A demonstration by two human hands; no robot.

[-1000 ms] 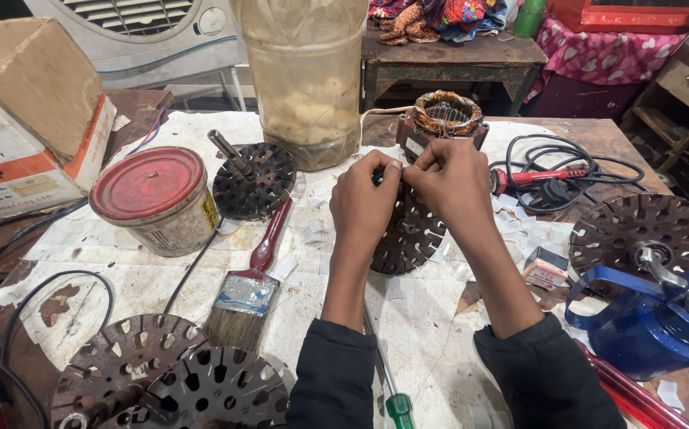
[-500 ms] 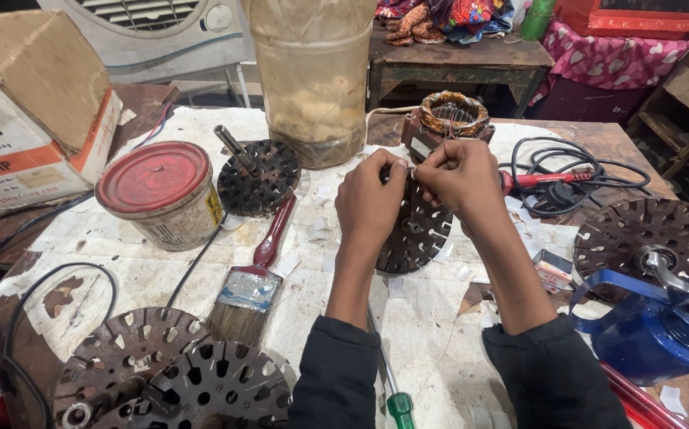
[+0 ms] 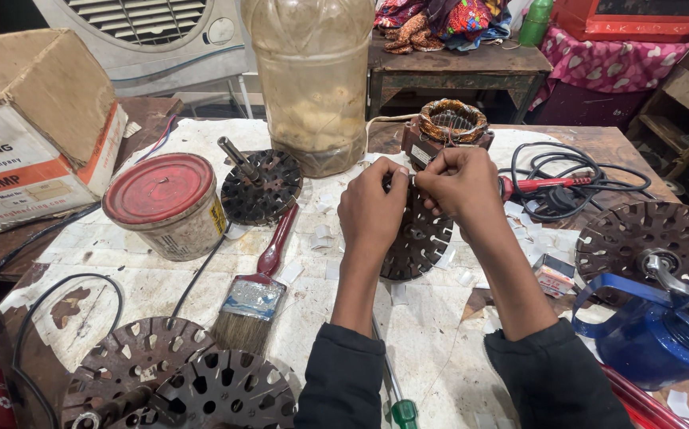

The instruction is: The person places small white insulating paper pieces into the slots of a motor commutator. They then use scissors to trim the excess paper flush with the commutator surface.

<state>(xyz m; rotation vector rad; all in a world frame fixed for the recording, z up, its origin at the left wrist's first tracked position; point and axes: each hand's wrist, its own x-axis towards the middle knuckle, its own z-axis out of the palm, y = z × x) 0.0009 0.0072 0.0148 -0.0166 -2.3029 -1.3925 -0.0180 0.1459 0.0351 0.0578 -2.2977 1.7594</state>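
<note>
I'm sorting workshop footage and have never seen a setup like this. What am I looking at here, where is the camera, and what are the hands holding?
There is no machine: a person works bare-handed, and the camera sits on their head, looking down at a paper-covered table. The left hand and right hand meet over a dark round slotted metal disc, which stands tilted on its edge; both hands pinch something small at its top rim, too small to tell. Similar discs lie around: one with a shaft, two bottom left, one on the right. Also there: a red-lidded tin, a paintbrush, a large plastic jar, a copper-wound coil, a blue oil can and a cardboard box.
</note>
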